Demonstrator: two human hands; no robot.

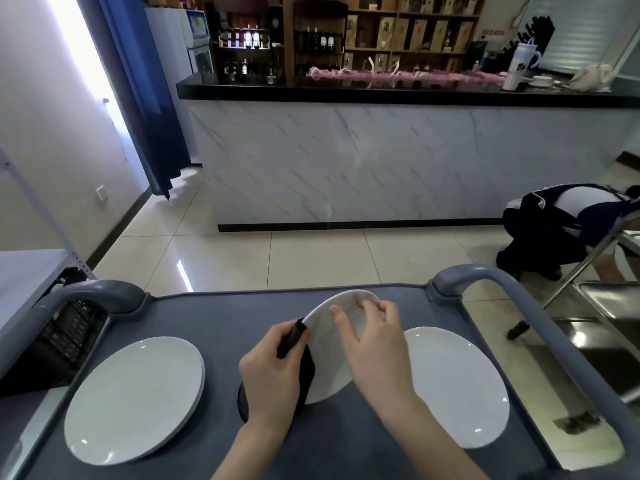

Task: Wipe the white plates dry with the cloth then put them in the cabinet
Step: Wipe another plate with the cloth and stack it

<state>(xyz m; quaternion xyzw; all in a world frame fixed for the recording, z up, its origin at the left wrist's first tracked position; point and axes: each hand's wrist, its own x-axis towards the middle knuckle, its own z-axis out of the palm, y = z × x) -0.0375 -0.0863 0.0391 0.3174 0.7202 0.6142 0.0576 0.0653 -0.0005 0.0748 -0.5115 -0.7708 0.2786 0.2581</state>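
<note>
On the grey cart top (214,327) nearest me, the plate being dried (325,355) stands tilted on edge. Its long axis runs from near left to far right, and its broad face is turned towards me. It is white, round, smooth and glossy. My left hand (273,372) is closed round a bunched dark cloth (293,336), holding it against the plate's left rim; more of the cloth hangs beneath the plate. My right hand (374,344) holds the far right rim, fingers curled over the edge. I cannot tell whether the lower edge touches the cart. A stack of white plates (135,400) lies flat to the left, a single plate (457,386) to the right. Beyond stands a marble-fronted counter (381,161) below shelves of bottles (311,39); a person (554,226) crouches at right.
</note>
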